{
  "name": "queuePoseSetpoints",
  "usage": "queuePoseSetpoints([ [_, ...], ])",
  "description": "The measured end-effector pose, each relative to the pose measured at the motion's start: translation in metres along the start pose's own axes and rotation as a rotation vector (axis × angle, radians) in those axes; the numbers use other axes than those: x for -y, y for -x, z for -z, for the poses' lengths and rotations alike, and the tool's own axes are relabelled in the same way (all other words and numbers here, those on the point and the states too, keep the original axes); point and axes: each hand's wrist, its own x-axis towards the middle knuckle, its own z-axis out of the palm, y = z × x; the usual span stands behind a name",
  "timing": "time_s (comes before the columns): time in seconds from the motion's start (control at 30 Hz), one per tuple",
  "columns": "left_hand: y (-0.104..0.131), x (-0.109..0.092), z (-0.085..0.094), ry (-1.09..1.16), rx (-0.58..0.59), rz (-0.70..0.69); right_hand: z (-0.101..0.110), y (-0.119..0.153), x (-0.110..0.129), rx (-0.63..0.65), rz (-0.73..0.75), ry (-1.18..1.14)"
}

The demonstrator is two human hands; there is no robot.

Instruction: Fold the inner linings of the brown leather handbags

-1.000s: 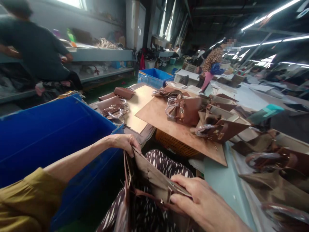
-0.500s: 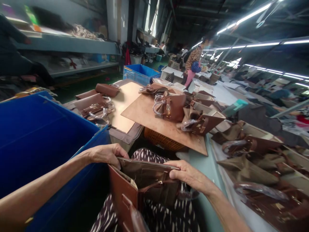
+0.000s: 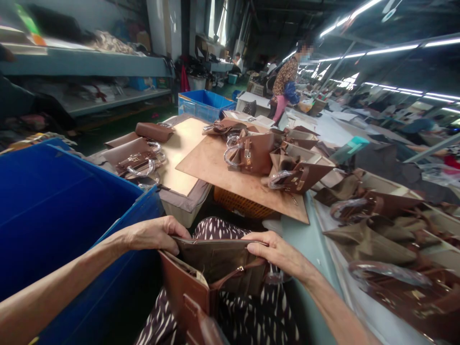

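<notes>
Your left hand and right hand pinch the brown bag at lower centre; likely light, stiffish, best held by its rim.

1 head-camera view, forward and down, close above the patterned lap.

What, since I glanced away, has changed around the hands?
The right hand moved forward, bringing the held edge of the open bag from slanting to nearly level; the view turned right. Both right and left hand still grip it; bags on the board look unmoved.
</notes>
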Motion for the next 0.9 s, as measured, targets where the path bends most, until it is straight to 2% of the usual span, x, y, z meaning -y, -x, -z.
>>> queuePoseSetpoints([
  [0.13, 0.002, -0.002, -0.006, -0.019, -0.003, -0.009, -0.001, -0.003, 0.000, -0.099, 0.072, 0.133],
  [0.23, 0.003, -0.003, -0.009, -0.032, -0.030, -0.009, 0.000, -0.004, 0.003, -0.111, 0.096, 0.260],
  [0.4, 0.001, -0.007, -0.012, -0.024, -0.011, -0.027, 0.003, 0.001, 0.015, -0.109, 0.048, 0.612],
  [0.47, -0.001, -0.007, -0.013, -0.026, -0.011, -0.030, 0.003, 0.002, 0.021, -0.116, 0.071, 0.671],
  [0.57, -0.002, -0.008, -0.014, -0.053, -0.024, -0.026, 0.001, -0.001, 0.025, -0.022, 0.071, 0.471],
  [0.67, -0.001, -0.009, -0.015, -0.082, -0.043, -0.023, -0.002, -0.009, 0.021, 0.111, -0.051, 0.118],
  [0.77, 0.001, -0.008, -0.015, -0.062, -0.040, -0.020, -0.004, -0.015, 0.012, 0.119, -0.135, -0.073],
  [0.9, 0.000, -0.003, -0.013, -0.009, -0.040, -0.009, -0.004, -0.017, 0.002, 0.083, -0.170, -0.099],
])
